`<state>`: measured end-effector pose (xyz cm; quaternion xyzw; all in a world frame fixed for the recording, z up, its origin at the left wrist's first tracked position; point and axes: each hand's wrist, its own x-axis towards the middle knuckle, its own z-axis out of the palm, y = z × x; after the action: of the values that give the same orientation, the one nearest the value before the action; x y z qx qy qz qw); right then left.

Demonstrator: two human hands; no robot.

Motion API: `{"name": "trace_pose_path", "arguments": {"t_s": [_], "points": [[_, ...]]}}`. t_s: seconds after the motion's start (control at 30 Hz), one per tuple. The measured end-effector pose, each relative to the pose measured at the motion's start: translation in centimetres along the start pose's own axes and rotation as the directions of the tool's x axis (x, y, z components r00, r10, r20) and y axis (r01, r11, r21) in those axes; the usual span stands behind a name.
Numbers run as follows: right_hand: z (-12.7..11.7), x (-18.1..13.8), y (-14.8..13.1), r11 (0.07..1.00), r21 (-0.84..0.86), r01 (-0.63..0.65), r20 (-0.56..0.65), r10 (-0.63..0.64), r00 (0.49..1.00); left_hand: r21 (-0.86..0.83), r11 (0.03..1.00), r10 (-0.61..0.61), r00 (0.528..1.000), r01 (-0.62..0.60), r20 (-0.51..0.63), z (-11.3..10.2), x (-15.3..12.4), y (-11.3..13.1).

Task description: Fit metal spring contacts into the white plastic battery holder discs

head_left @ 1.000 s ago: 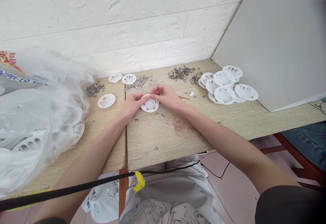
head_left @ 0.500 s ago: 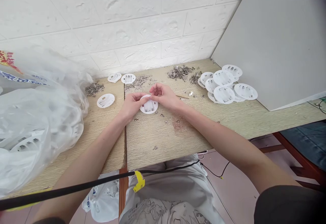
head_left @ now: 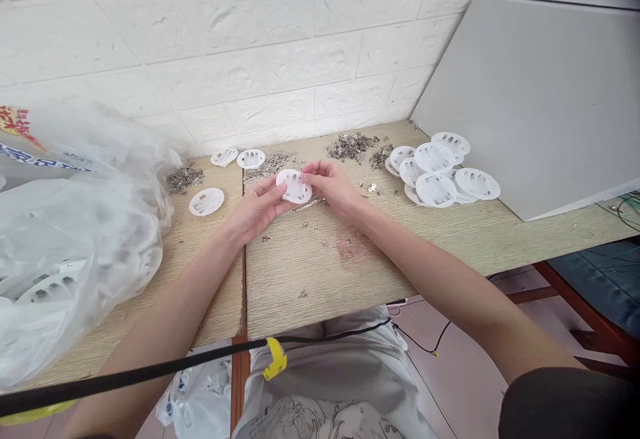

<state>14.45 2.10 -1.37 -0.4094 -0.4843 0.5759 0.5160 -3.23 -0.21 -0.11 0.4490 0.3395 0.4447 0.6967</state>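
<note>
A round white plastic disc with slots and small metal contacts (head_left: 295, 188) is held up above the table between both hands. My left hand (head_left: 263, 207) is closed on its left edge, thumb on the face and fingers beneath. My right hand (head_left: 330, 184) pinches the disc's right edge with thumb and fingertips. Just under the disc lies a thin stick-like tool (head_left: 309, 205), partly hidden. Behind the hands spreads a heap of small metal pieces (head_left: 270, 164). Another like disc (head_left: 207, 202) lies left of my left hand.
Several finished-looking discs (head_left: 436, 189) are piled at right, beside a grey panel (head_left: 530, 106). Dark metal pieces (head_left: 351, 146) lie near the white wall (head_left: 210, 59). A clear plastic bag of discs (head_left: 85, 239) fills the left. A black cable (head_left: 165, 364) crosses in front.
The disc has been raised and tilted up off the table, its face turned. My left hand has opened out under it, and the right hand has shifted to its right edge.
</note>
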Motion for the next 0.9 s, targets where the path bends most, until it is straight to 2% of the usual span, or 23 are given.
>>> {"name": "trace_pose_path", "arguments": {"t_s": [0.1, 0.17, 0.2, 0.27, 0.37, 0.43, 0.5, 0.7, 0.9], "points": [[-0.2, 0.1, -0.2, 0.998, -0.053, 0.022, 0.031, -0.02, 0.999, -0.002, 1.0, 0.03, 1.0, -0.03, 0.004, -0.1, 0.0, -0.1], [-0.7, 0.1, -0.6, 0.972, -0.197, 0.129, 0.076, -0.116, 0.99, -0.004, 0.999, 0.04, 0.999, -0.04, -0.016, -0.3, 0.1, -0.2], [-1.0, 0.2, -0.9, 0.93, -0.303, 0.208, 0.12, -0.179, 0.976, -0.01, 0.999, 0.041, 0.998, -0.042, -0.042, -0.3, 0.2, -0.2], [-1.9, 0.2, -1.5, 0.782, -0.504, 0.367, 0.273, -0.259, 0.926, -0.035, 0.999, 0.035, 0.992, -0.039, -0.122, -0.4, 0.4, -0.1], [-2.9, 0.3, -2.1, 0.559, -0.65, 0.516, 0.508, -0.186, 0.841, -0.097, 0.995, 0.013, 0.97, -0.038, -0.241, -0.4, 0.7, 0.0], [-3.3, 0.4, -2.1, 0.446, -0.695, 0.564, 0.579, -0.117, 0.807, -0.137, 0.99, 0.004, 0.959, -0.045, -0.284, -0.4, 0.9, 0.1], [-3.4, 0.4, -1.8, 0.38, -0.719, 0.582, 0.605, -0.071, 0.793, -0.161, 0.986, -0.001, 0.952, -0.051, -0.305, -0.4, 0.9, 0.1], [-2.7, 0.3, -1.5, 0.369, -0.721, 0.587, 0.618, -0.041, 0.785, -0.165, 0.985, -0.004, 0.951, -0.05, -0.309, -0.4, 1.0, 0.0], [-2.7, 0.1, -2.0, 0.389, -0.72, 0.575, 0.598, -0.073, 0.798, -0.143, 0.989, 0.0, 0.955, -0.045, -0.298, -0.6, 1.0, -0.1]]}}
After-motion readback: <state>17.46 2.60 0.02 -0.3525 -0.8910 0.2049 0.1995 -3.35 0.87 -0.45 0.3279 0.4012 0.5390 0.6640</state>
